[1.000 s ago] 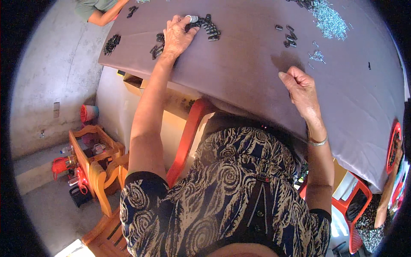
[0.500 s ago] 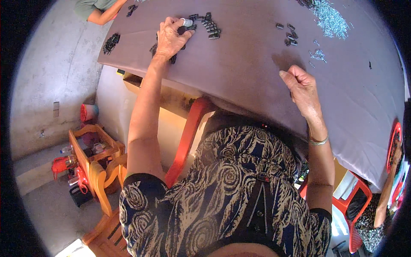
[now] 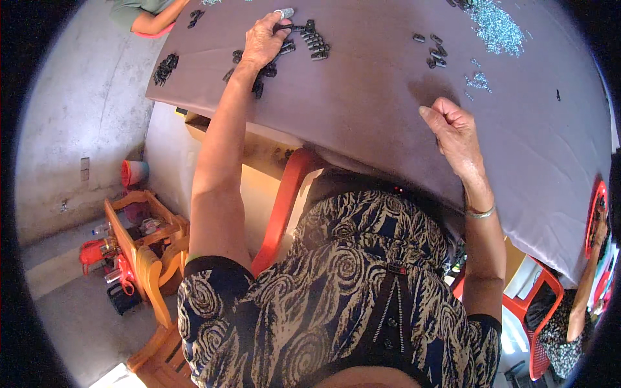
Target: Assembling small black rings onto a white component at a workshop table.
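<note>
My left hand (image 3: 264, 42) is at the far left-middle of the table, its fingers bent together among small black parts. A whitish-silver cover or piece (image 3: 284, 12) shows at its index fingertip; which of these it is, I cannot tell. Something dark lies between finger and thumb, too small to name. Just right of it, several black cylindrical parts (image 3: 315, 44) lie in a row. More black parts (image 3: 259, 87) lie loose under and below the hand. My right hand (image 3: 453, 129) is closed above the table, thumb pressed on the curled fingers; what it holds, if anything, is hidden.
A pile of tiny shiny bluish pieces (image 3: 495, 29) lies far right, with a smaller cluster (image 3: 479, 81) nearer. Several black parts (image 3: 435, 52) lie left of them. A black heap (image 3: 166, 69) sits at the table's left edge. Other people's arms (image 3: 155, 24) show far left and at right (image 3: 585, 284).
My left hand has moved slightly farther away over the table, uncovering more black parts beneath it. The right hand stays closed in nearly the same place.
</note>
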The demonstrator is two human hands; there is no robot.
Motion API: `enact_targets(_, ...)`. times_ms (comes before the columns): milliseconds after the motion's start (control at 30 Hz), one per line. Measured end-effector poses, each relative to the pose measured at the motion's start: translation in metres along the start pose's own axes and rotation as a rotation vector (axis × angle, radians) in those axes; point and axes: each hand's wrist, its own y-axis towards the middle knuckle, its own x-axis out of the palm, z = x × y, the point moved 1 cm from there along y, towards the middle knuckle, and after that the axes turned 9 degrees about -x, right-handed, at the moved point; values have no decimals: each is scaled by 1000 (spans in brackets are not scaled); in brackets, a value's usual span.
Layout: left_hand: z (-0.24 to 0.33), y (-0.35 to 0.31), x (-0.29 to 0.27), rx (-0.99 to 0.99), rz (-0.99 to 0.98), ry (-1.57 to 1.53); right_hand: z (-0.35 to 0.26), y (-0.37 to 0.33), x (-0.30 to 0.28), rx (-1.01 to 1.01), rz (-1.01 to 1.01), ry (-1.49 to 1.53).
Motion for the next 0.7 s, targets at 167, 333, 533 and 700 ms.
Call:
enact_targets(167, -8, -4, -3, 29, -16, 86, 2, 1, -1, -10, 3, -8)
enact_targets(333, -5, -7, -8, 43, -1, 62, 1, 1, 2, 36, 14, -43)
enact_targets(533, 42, -3, -9, 287, -52, 174, 2, 0, -1, 3, 17, 2)
enact_targets(700, 35, 7, -4, 501, -115, 235, -1, 0, 0, 16, 9, -13)
